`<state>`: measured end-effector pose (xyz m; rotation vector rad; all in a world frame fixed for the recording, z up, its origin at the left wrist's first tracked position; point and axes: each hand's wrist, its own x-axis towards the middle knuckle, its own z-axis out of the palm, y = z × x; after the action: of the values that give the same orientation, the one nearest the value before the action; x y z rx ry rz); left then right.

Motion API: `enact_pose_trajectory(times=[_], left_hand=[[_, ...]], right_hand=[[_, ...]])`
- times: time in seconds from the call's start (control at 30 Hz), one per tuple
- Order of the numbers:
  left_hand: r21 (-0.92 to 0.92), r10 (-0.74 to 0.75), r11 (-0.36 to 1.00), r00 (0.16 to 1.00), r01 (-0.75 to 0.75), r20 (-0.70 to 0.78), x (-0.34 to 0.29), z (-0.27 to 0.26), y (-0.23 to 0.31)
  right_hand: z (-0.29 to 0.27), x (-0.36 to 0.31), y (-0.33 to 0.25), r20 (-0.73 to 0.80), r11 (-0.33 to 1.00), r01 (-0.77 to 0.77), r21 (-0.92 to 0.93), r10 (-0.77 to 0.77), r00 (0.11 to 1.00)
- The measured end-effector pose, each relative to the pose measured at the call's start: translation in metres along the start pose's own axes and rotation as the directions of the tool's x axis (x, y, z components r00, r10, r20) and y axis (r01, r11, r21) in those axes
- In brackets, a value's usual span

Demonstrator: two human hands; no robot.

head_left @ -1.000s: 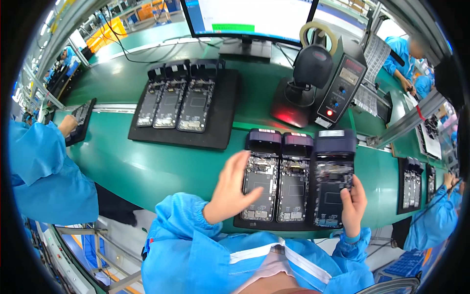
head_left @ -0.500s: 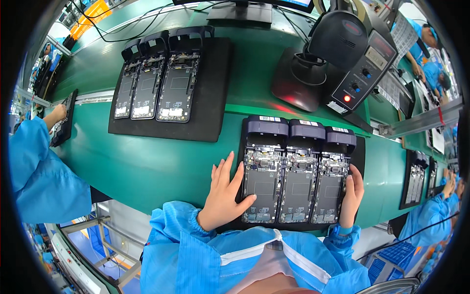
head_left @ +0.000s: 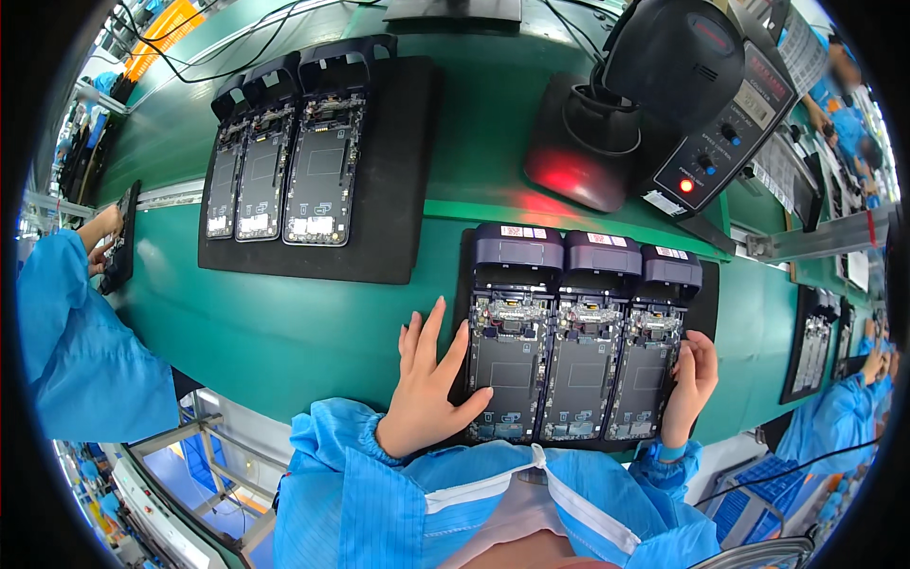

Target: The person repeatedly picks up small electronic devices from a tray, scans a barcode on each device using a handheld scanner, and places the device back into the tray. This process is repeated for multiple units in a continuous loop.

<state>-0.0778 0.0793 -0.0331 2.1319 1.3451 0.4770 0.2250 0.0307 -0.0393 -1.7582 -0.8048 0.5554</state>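
Three handheld devices with bare circuit boards lie side by side on a black pad [head_left: 702, 294] in front of me: a left one [head_left: 510, 375], a middle one [head_left: 581, 375] and a right one [head_left: 648, 370]. Each has a dark purple raised housing with a white label at its far end. My left hand [head_left: 427, 384] has its fingers spread beside the left device, the thumb at that device's near left edge. Beside the right device's outer edge is my right hand [head_left: 692, 387], fingers loosely bent and apart. I see nothing held in either hand.
A second black pad [head_left: 389, 190] at far left bears three similar devices [head_left: 318, 180]. A black scanner on a stand [head_left: 592, 152] and a control box [head_left: 725, 133] with a lit red lamp stand at the back. Co-workers in blue sleeves [head_left: 90, 332] sit at both sides.
The red glow on the scanner stand is stronger, and the labels now look reddish. My right hand's fingers have bent a little more. The whole view has shifted slightly.
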Motion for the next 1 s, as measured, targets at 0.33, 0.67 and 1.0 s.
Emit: enact_pose_trajectory(times=[0.33, 0.67, 1.0], left_hand=[[0.015, 0.006, 1.000, 1.000, -0.006, 0.007, 0.0015, -0.0003, 0.0012], [0.038, -0.001, 0.999, 1.000, 0.000, 0.031, 0.0005, -0.0007, 0.0025], [0.015, 0.037, 0.999, 0.999, -0.037, -0.001, 0.0027, -0.0001, 0.0016]], right_hand=[[0.0003, 0.0001, -0.0016, -0.019, 0.998, 0.031, 0.061, -0.029, 0.999], [-0.0011, 0.0002, 0.0031, 0.047, 0.998, 0.056, -0.012, -0.056, 0.997], [-0.0023, 0.0016, 0.0015, 0.055, 0.999, 0.041, -0.028, -0.039, 0.998]])
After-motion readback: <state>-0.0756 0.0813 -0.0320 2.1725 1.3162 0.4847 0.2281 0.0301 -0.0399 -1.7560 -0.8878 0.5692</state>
